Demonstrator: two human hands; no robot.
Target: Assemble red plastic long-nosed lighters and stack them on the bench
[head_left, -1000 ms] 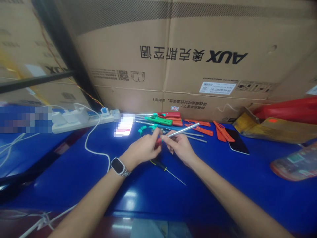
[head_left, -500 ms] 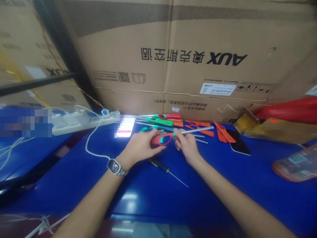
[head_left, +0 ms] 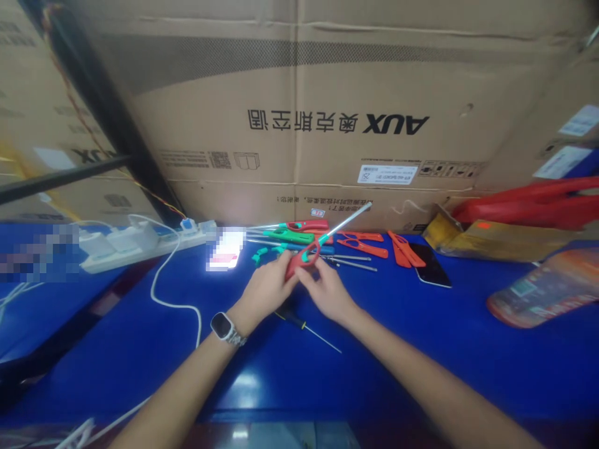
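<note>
My left hand, with a watch on its wrist, is closed round the red handle of a long-nosed gas lighter. The metal tube points up and to the right. My right hand grips the same handle from the other side, thumb and fingers against it near the trigger opening. Behind the hands lie a red lighter, a green lighter, loose metal tubes and orange handle shells. Below my hands rests a screwdriver, its handle partly hidden.
A large cardboard box walls off the back of the blue table. On the left are a lit phone and a white power strip with cables. To the right stand a dark phone, a torn carton and a plastic jar.
The lighter has tilted so its tube points more steeply upward. My right hand has shifted from near the tube's base down to the handle. The camera view has moved slightly.
</note>
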